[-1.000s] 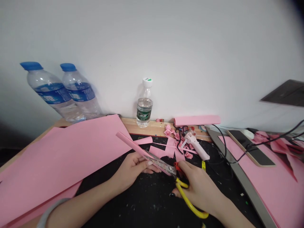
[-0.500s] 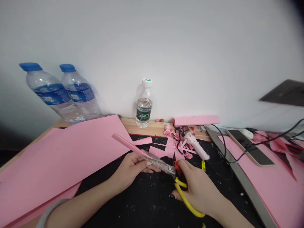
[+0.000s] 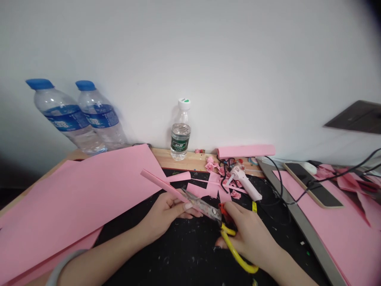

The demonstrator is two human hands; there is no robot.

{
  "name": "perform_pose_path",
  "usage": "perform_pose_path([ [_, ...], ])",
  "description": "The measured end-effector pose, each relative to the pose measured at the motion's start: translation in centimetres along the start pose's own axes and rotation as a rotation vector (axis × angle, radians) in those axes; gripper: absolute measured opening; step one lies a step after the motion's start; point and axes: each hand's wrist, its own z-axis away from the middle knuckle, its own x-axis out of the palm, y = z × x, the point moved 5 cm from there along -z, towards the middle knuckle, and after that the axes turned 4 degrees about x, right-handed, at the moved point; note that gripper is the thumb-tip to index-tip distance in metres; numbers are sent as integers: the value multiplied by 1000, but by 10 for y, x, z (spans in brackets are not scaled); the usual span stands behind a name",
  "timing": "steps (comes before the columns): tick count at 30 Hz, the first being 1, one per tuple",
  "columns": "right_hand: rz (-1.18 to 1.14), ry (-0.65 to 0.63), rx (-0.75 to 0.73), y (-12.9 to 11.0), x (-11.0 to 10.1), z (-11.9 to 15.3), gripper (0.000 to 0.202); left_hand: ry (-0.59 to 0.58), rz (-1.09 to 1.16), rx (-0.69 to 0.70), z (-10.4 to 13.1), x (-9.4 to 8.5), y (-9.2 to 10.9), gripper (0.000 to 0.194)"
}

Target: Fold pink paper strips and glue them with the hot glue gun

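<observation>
My left hand (image 3: 171,209) pinches a narrow folded strip of pink paper (image 3: 160,182) between thumb and fingers. The strip slants up to the left, over the corner of a large pink sheet (image 3: 98,194). My right hand (image 3: 248,230) grips scissors (image 3: 206,208) by their red and yellow handles. The blades lie along the paper strip close to my left thumb, slightly parted. Exactly where the blades meet the paper is hard to make out. Just beyond the hands lie cut pink paper pieces (image 3: 196,190) and a rolled pink paper tube (image 3: 180,177).
A glue gun (image 3: 245,182) with its cord lies among small pink paper roses (image 3: 210,165). Against the wall stand a small water bottle (image 3: 180,135) and two large blue-capped bottles (image 3: 99,117). At right, a phone (image 3: 315,186) rests on pink paper. A black mat (image 3: 184,258) covers the table.
The scissors and my right hand have shifted slightly right and down, and the blades are a little further apart. My left hand keeps its hold on the paper strip.
</observation>
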Motion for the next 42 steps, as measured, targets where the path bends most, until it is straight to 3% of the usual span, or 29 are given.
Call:
perform_pose_path([
  [4, -15, 39, 55, 9, -6, -1, 33, 73, 12, -19, -1, -7, -3, 21],
  [8, -26, -8, 47, 10, -5, -3, 30, 113, 0, -28, -1, -10, -3, 24],
  [14, -47, -77, 42, 7, -1, -2, 32, 58, -4, -38, -2, -6, -1, 28],
  [26, -75, -96, 22, 3, 0, -2, 35, 15, 6, -57, -1, -4, -5, 20],
  [42, -38, -4, -2, 4, 2, 0, 34, 39, -17, -61, -1, -4, -4, 22],
])
